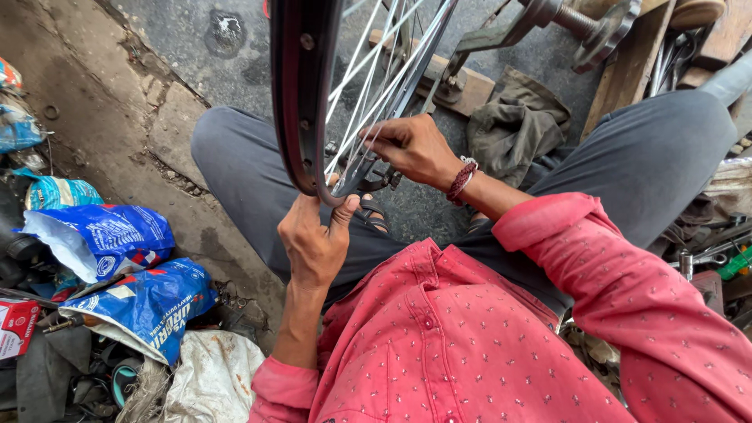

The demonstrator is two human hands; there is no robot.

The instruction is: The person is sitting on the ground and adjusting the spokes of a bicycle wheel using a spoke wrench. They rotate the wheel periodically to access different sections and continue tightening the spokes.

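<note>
A bare bicycle wheel rim (296, 94) with silver spokes (376, 74) stands upright between my knees. My left hand (313, 239) grips the bottom edge of the dark rim from below, thumb and fingers wrapped around it. My right hand (415, 147) reaches in from the right side, fingers pinched on a spoke near the rim; a small dark tool may be in them, but I cannot tell. A red beaded bracelet (462, 178) sits on my right wrist. My grey trousers and pink shirt fill the lower frame.
Blue and white plastic bags (117, 235) and rags are heaped on the ground at left. A crumpled olive cloth (517, 125) lies past my right knee. A metal axle stand on wooden boards (548, 23) is at the top right, with wrenches (705, 258) at the right edge.
</note>
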